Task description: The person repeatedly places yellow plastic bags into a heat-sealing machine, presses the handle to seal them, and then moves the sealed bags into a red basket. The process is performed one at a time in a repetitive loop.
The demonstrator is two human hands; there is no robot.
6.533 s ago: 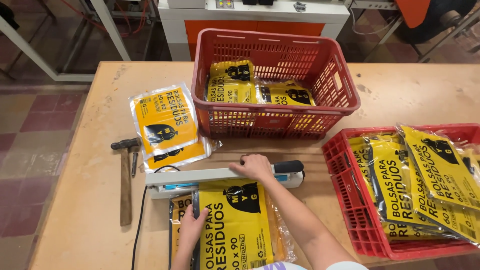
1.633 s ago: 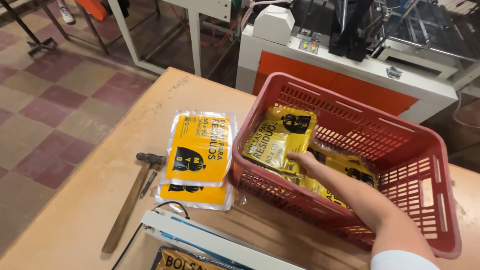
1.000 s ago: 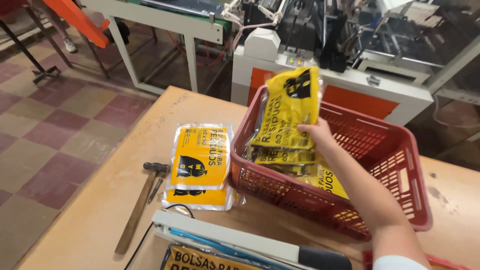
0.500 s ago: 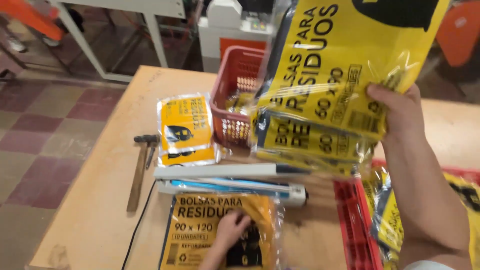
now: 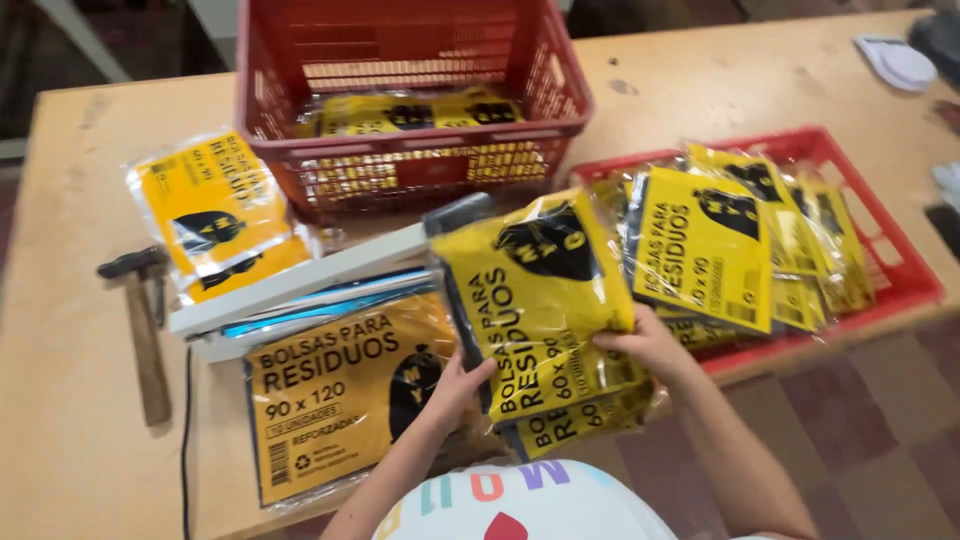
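Down from head height since half a second ago, packet stack [image 5: 545, 320] now sits low over the table [image 5: 60, 400], between sealer [image 5: 300, 290] and shallow crate [image 5: 900, 270]. Right hand [image 5: 650, 345] grips its right edge, left hand [image 5: 455, 385] its left. Best square edges before setting down.

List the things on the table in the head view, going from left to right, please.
Hammer → loose yellow packets → white heat sealer → large yellow packet → left hand → stack of yellow packets held in both hands → right hand → flat red tray.
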